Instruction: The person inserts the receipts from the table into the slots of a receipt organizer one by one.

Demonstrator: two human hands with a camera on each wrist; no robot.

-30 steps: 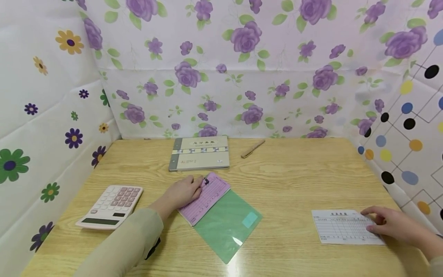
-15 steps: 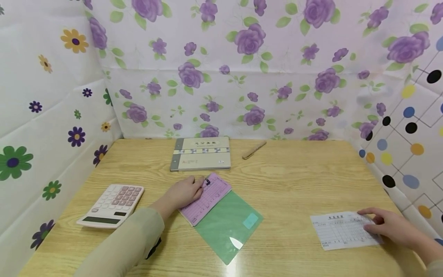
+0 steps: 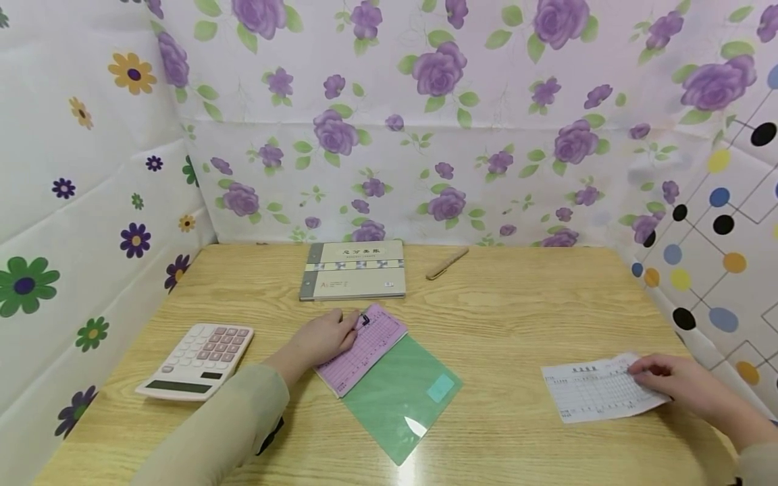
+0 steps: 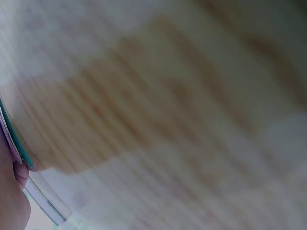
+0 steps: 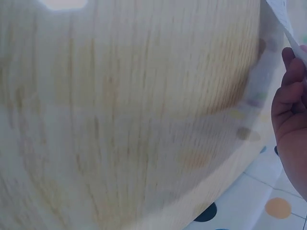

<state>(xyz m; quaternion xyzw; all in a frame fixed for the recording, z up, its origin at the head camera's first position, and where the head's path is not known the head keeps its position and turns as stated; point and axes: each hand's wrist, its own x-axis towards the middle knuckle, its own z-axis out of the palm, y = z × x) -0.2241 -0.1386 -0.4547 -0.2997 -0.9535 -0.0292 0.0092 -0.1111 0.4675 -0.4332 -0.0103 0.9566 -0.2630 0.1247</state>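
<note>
A pad of purple printed forms lies across the upper left part of a green plastic folder, a small black clip at its top. My left hand grips the pad's left edge beside the clip; in the left wrist view only part of the hand shows, against the purple and green edges. At the right, my right hand pinches the right edge of a white printed form, slightly raised off the table. The right wrist view has curled fingers at the paper's edge.
A pink and white calculator lies at the left. Behind the pad are a grey-beige account book and a tan pen. Patterned cloth walls close off the back and both sides of the wooden table.
The white form has tilted and come up a little from the table in my right hand, its far edge turning. My left hand, the purple pad and the folder stay put.
</note>
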